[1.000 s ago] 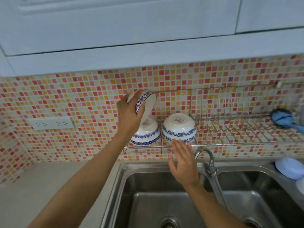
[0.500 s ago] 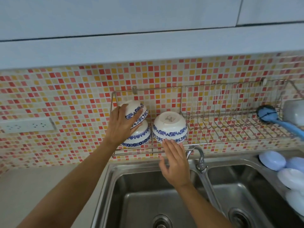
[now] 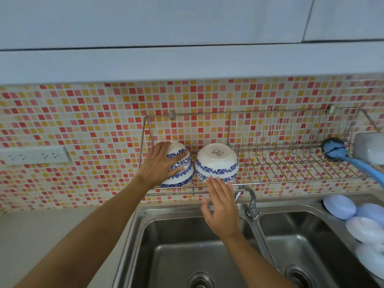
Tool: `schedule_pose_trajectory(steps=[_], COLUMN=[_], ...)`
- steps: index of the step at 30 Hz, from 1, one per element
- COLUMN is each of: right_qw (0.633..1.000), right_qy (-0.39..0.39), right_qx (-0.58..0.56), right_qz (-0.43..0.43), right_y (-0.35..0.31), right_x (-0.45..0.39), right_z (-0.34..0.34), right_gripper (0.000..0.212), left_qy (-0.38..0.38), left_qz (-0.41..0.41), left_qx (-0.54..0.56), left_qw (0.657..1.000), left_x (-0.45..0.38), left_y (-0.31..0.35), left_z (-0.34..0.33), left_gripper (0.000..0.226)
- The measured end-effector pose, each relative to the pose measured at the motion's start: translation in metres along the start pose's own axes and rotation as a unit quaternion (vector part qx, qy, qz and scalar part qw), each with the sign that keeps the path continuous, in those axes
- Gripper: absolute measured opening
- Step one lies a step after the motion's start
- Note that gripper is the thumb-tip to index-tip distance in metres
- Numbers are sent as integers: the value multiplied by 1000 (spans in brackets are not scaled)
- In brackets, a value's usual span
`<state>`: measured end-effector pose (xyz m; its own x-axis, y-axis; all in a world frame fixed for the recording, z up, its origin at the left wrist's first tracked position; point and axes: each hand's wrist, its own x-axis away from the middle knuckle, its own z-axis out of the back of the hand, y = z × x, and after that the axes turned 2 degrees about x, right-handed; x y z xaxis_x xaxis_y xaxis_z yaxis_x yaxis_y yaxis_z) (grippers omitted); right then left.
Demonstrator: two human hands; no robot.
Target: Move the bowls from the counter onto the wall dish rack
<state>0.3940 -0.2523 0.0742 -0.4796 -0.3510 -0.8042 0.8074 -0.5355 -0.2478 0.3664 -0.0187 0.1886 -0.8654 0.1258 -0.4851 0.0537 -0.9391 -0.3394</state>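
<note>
White-and-blue top bowl [image 3: 176, 151] now sits nested, left hand [image 3: 159, 165] still gripping it.

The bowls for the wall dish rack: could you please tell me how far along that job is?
Done: one upturned bowl sits on the wall dish rack. In hand: the left hand rests on the top bowl of a stack beside it; the right hand is open below. Left: releasing; no further bowls show on the counter.

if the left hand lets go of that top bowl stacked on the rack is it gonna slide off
Possibly. The top bowl sits upside down on another bowl's rounded glazed back, likely slippery. It looks like hard ceramic, so a fall into the sink could chip it. The left hand covers its seating.
</note>
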Motion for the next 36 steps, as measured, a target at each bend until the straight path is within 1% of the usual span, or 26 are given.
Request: schedule_pose_trajectory(steps=[4, 10, 14, 18, 21, 23, 24, 27, 29, 32, 34, 36], right_qw=[1000, 1000, 999, 998, 997, 995, 995, 993, 991, 990, 990, 986], right_qy=[-4, -12, -29, -50, -69, -83, -86, -100, -110, -120, -123, -146], right_qx=[4, 3, 8, 20, 32, 39, 45, 57, 65, 63, 59, 65], right_qz=[-2, -12, -16, -19, -32, -36, -37, -39, -41, -41, -39, -45], right_y=[0, -5, -7, -7, -9, -10, -11, -12, -12, -14, -15, -16], right_x=[0, -2, -3, -3, -4, -4, -5, -6, -6, -7, -8, -16], right_z=[1, 6, 9, 12, 13, 16, 18, 22, 23, 26, 28, 31], right_gripper=[52, 52, 53, 54, 55, 56, 56, 57, 57, 58, 60, 65], left_qy=[-14, -33, -24, -29, 1, 13, 6, -45, -68, -81, -98, -98], left_qz=[35, 63, 81, 70, 104, 130, 141, 169, 186, 217, 226, 218], left_qx=[40, 90, 139, 145, 193, 215, 219, 232, 225, 192, 169, 149], left_qw=[999, 993, 987, 986, 976, 968, 965, 957, 954, 954, 954, 959], left_x=[1, 3, 6, 12, 22, 28, 29, 38, 49, 66, 76, 86], left_y=[7, 14, 26, 38, 41, 42, 43, 45, 46, 49, 52, 57], left_z=[5, 12, 17, 17, 11, 8, 7, 3, 3, 5, 9, 13], left_gripper=[52, 52, 49, 43, 39, 42, 45, 57, 66, 79, 83, 85])
